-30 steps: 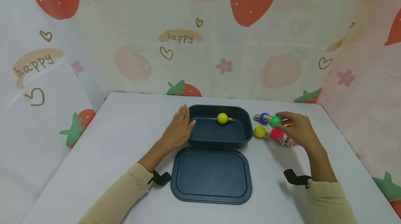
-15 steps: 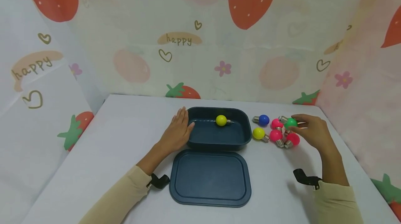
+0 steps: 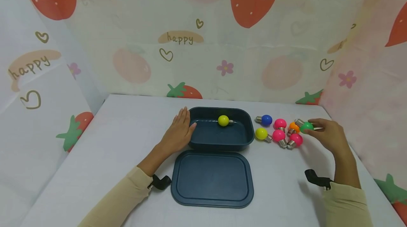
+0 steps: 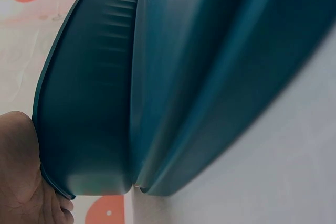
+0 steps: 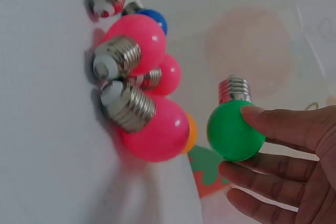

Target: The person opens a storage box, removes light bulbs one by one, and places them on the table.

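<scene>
My right hand (image 3: 329, 135) pinches a green light bulb (image 3: 306, 126) by its round globe, held up at the right end of a group of bulbs. In the right wrist view, thumb and fingers lie on the green globe and its metal screw base points up. My left hand (image 3: 176, 135) rests with straight fingers against the left end of a dark blue rectangular box (image 3: 222, 147). Inside the box lies one yellow bulb (image 3: 223, 120). Its flat lid (image 3: 212, 179) lies on the table just in front.
Right of the box lie a blue bulb (image 3: 266, 120), another yellow bulb (image 3: 261, 133), several pink bulbs (image 3: 278, 135) and an orange bulb (image 3: 292, 125). A strawberry-print cloth (image 3: 133, 78) stands behind the white table (image 3: 127, 124).
The right hand has moved to the right with the green bulb, from over the blue bulb to beside the orange one. The left hand stays at the box.
</scene>
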The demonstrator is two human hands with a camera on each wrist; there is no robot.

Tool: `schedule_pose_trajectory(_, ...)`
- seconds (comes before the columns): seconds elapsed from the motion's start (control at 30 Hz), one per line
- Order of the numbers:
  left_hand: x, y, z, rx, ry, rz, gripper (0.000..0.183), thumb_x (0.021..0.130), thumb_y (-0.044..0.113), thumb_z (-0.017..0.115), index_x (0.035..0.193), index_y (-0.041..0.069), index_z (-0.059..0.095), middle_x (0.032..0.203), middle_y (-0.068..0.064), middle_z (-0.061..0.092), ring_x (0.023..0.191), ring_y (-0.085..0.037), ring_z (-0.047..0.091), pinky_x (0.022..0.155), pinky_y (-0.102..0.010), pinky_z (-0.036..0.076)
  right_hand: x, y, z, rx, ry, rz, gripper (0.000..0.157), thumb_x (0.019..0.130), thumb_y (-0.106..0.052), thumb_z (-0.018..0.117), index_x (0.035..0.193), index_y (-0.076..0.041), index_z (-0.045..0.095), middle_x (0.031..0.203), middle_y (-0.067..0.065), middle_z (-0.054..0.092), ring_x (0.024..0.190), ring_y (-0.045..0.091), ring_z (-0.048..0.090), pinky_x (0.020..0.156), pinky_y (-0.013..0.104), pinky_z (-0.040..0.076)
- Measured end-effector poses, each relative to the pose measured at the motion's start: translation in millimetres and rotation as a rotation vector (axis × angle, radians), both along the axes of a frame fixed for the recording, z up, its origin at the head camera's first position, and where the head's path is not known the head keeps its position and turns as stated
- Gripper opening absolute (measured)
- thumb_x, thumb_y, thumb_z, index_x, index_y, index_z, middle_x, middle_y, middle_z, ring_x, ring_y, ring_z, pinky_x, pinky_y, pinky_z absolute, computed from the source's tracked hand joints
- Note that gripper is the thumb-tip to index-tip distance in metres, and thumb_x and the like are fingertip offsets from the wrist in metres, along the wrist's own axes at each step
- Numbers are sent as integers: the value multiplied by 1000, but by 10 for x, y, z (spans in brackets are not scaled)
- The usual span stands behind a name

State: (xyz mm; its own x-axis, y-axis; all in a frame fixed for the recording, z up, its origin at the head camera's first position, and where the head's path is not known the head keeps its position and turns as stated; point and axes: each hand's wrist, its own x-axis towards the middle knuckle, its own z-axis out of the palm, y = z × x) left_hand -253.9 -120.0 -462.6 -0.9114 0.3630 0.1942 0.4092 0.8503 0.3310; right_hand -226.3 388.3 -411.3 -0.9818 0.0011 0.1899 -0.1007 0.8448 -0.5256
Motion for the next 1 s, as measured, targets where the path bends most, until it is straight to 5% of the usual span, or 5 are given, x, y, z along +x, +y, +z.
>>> schedule_pose_trajectory(0.67,9,-1,20,4,-24,1,69,112,40,25,158,-9,12,168,-23,6,156,-35,2,125,-49,9,9,264,-156,38,-175,-50,53,95,-26,73,130,11,59,125,37,60,119,57,48,79,57,52)
schedule_pose_trajectory(1.0,21,-2,20,9,-20,2,69,112,40,25,158,-10,12,168,-22,5,156,-35,3,125,-49,8,-20,278,-242,19,-214,-63,48,93,-20,73,129,10,61,126,37,60,117,55,49,78,55,53)
